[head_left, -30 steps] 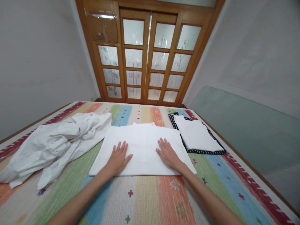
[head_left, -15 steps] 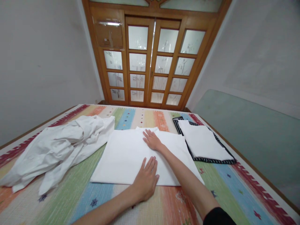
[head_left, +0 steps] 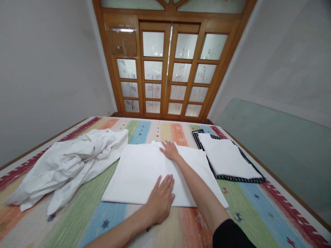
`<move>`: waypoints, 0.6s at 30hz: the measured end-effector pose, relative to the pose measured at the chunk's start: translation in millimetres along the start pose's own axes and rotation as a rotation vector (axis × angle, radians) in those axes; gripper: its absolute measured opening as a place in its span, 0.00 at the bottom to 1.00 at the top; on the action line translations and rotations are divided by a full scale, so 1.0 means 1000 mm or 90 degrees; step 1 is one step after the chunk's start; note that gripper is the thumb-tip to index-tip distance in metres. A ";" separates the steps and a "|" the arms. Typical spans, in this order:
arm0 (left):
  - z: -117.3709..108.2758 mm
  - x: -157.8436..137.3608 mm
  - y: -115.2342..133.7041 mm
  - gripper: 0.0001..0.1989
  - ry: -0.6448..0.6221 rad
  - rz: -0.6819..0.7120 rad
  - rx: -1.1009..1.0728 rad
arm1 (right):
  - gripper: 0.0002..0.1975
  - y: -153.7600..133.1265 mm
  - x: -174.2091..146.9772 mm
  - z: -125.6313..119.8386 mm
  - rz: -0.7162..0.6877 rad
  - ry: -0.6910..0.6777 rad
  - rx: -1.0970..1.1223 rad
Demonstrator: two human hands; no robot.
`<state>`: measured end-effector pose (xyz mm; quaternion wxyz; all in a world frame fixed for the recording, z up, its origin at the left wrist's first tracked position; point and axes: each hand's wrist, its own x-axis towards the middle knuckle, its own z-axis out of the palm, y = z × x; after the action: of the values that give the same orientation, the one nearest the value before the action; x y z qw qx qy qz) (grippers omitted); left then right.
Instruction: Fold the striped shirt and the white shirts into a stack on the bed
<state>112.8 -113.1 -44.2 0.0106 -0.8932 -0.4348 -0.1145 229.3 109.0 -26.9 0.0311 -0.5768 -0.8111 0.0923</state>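
A white folded shirt (head_left: 137,172) lies flat in front of me, its collar edge at the far side. My left hand (head_left: 161,199) rests on its near edge, palm down with the fingers stretched out. Farther up, near the collar, my right hand (head_left: 170,150) presses flat on the cloth with its fingers spread. Neither hand grips anything. Cloth directly beneath both palms is hidden.
A crumpled white shirt (head_left: 74,158) lies to the left. At the right are folded white clothes (head_left: 227,155) on top of a black-and-white striped garment (head_left: 240,179). All rest on a colourful striped bedspread (head_left: 95,220). Wooden glazed doors (head_left: 167,69) stand beyond.
My right hand has slid slightly farther up towards the collar. My left hand stays in nearly the same place on the shirt. The view has shifted a little.
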 end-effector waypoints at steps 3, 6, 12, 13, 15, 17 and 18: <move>-0.002 -0.005 -0.007 0.27 0.007 0.007 -0.019 | 0.33 0.002 0.003 -0.004 -0.005 0.000 0.019; -0.003 -0.014 -0.015 0.27 0.016 0.023 -0.023 | 0.35 0.009 0.006 -0.010 0.016 0.000 0.034; -0.007 -0.038 -0.038 0.26 -0.005 0.004 0.011 | 0.44 0.036 -0.002 -0.017 0.072 0.007 0.058; -0.008 -0.043 -0.043 0.26 -0.010 -0.015 0.013 | 0.46 0.041 -0.006 -0.018 0.087 0.007 0.064; -0.011 -0.052 -0.055 0.26 -0.023 -0.057 0.013 | 0.49 0.050 -0.015 -0.020 0.114 0.009 0.079; -0.015 -0.059 -0.069 0.26 -0.037 -0.105 0.012 | 0.52 0.060 -0.027 -0.020 0.126 0.018 0.097; -0.017 -0.061 -0.076 0.27 -0.045 -0.129 0.011 | 0.53 0.065 -0.034 -0.019 0.125 0.025 0.110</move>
<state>14.2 -115.3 -46.8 -0.0083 -0.8480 -0.5239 -0.0797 304.3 100.2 -18.4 0.0874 -0.6501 -0.7391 0.1528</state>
